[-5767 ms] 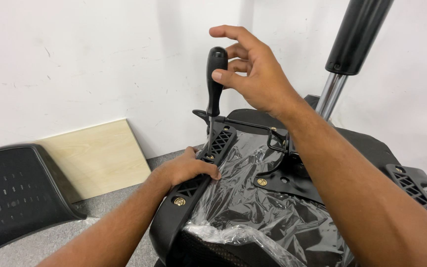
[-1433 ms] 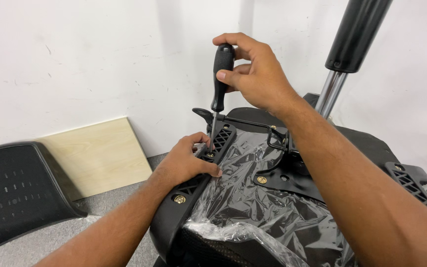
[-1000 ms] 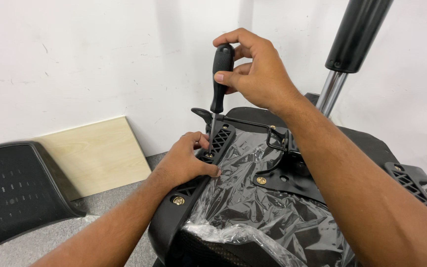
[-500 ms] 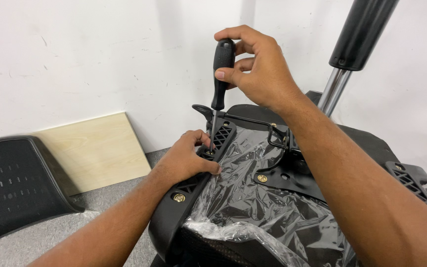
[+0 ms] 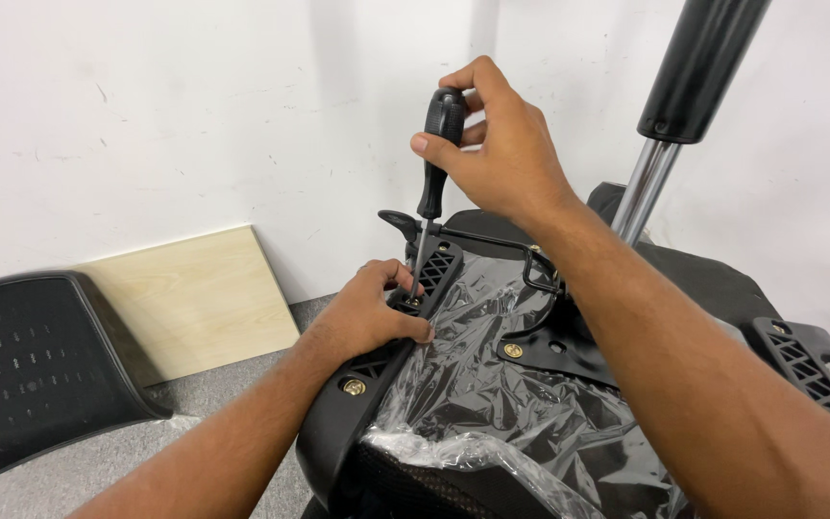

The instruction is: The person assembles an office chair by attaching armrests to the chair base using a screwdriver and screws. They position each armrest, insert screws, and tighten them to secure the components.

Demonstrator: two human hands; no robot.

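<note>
Right hand (image 5: 501, 154) is clenched round the one black screwdriver (image 5: 437, 159), tip down on a screw in the left armrest bracket (image 5: 415, 288) of the upturned office chair seat (image 5: 492, 384); left hand (image 5: 372, 317) grips that bracket. Looks like driving the screw, needing steady downward turning. Three brass bolts visible, two brackets.
</note>
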